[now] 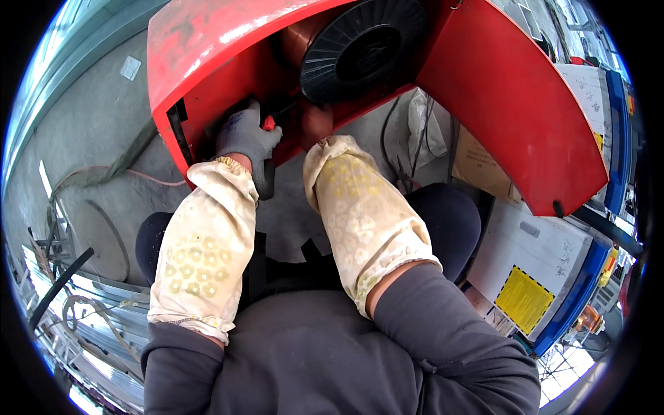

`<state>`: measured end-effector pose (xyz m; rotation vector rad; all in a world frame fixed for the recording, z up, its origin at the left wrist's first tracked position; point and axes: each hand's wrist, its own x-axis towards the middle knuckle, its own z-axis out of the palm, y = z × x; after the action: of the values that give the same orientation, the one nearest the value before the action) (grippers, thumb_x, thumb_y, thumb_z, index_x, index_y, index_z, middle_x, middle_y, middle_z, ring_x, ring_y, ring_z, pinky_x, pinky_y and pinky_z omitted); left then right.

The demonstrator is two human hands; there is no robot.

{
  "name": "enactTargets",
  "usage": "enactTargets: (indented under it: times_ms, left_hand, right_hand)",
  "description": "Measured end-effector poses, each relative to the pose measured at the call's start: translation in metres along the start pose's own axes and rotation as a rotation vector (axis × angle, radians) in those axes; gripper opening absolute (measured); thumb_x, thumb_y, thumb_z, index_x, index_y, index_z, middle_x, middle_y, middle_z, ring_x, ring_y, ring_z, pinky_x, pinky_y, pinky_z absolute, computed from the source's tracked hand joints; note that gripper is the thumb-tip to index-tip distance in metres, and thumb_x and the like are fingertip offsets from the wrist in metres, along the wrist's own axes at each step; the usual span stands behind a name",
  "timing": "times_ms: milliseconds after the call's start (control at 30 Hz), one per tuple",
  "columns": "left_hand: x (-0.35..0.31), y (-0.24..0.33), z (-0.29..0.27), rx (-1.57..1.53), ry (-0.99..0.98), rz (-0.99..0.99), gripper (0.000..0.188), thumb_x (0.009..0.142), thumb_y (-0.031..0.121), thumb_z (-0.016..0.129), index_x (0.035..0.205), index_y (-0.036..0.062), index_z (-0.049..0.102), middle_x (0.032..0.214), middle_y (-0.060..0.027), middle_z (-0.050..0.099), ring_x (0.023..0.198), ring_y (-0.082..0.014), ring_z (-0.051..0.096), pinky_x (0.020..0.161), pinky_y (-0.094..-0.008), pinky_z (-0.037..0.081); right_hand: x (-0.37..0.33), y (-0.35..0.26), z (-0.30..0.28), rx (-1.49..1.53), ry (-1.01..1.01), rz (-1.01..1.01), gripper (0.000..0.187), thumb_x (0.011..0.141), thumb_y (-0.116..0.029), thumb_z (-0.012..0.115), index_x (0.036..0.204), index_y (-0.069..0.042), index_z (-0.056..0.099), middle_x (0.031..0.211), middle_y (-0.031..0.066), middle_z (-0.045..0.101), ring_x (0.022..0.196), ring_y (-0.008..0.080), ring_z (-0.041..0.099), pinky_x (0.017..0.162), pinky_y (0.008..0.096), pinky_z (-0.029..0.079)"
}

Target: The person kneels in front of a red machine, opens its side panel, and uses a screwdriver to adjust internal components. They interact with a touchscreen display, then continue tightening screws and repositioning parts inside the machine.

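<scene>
A red metal housing [207,52] stands open before me, with a black-flanged spool [325,59] of copper-coloured wire inside it. My left hand [243,135], in a grey glove, reaches into the lower left of the housing. Its thumb and fingers close round a small red piece [268,123], and a thin dark rod seems to run from it toward the spool. Bare and in shadow, my right hand [317,124] is just under the spool's lower edge. Its fingers are too dark to make out. Pale patterned sleeve covers are on both forearms.
The housing's curved red door [512,104] hangs open at the right. Beyond it are a cardboard box [481,162] and white-and-blue cabinets [532,256]. Dark cables [398,149] and a plastic bag [423,124] lie behind my right arm. A hose [128,152] crosses the floor at left.
</scene>
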<state>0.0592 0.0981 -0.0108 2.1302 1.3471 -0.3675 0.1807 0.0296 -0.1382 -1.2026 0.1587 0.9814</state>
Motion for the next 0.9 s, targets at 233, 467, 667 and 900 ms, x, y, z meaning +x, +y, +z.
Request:
enactTargets:
  times_ms: [233, 467, 667, 900]
  left_hand:
    - [0.027, -0.016, -0.003, -0.223, -0.037, 0.015, 0.057, 0.082, 0.027, 0.065, 0.135, 0.0093, 0.05, 0.119, -0.0187, 0.063, 0.109, -0.0357, 0.061, 0.091, -0.0455, 0.05]
    - [-0.045, -0.001, -0.007, -0.207, 0.07, -0.109, 0.07, 0.085, 0.032, 0.061, 0.144, 0.0089, 0.032, 0.113, -0.026, 0.061, 0.105, -0.0416, 0.06, 0.089, -0.0479, 0.048]
    - [-0.115, -0.036, 0.023, -0.145, -0.201, 0.037, 0.055, 0.083, 0.037, 0.063, 0.128, 0.0071, 0.057, 0.113, -0.0241, 0.064, 0.106, -0.0371, 0.061, 0.091, -0.0437, 0.049]
    - [-0.125, -0.04, 0.011, -0.272, -0.112, 0.02, 0.049, 0.079, 0.036, 0.063, 0.116, 0.0052, 0.062, 0.104, -0.0213, 0.067, 0.1, -0.0358, 0.063, 0.086, -0.0456, 0.05]
  right_hand:
    - [0.046, 0.025, -0.048, 0.117, -0.223, -0.04, 0.011, 0.082, -0.014, 0.062, 0.09, -0.007, 0.065, 0.078, 0.0068, 0.065, 0.064, 0.0195, 0.062, 0.056, 0.0319, 0.05]
    - [-0.023, -0.013, 0.001, -0.086, -0.026, 0.071, 0.02, 0.087, -0.019, 0.059, 0.092, -0.001, 0.065, 0.084, 0.0136, 0.067, 0.076, 0.021, 0.067, 0.066, 0.0325, 0.053]
    - [-0.087, -0.019, 0.028, -0.582, 0.035, -0.463, 0.022, 0.093, -0.021, 0.059, 0.089, 0.0, 0.061, 0.08, 0.0097, 0.066, 0.07, 0.0239, 0.065, 0.064, 0.0349, 0.05]
    - [-0.107, -0.064, 0.104, -1.25, -0.489, -0.982, 0.012, 0.083, -0.02, 0.065, 0.088, -0.01, 0.066, 0.088, 0.0098, 0.064, 0.087, 0.0335, 0.062, 0.076, 0.047, 0.047]
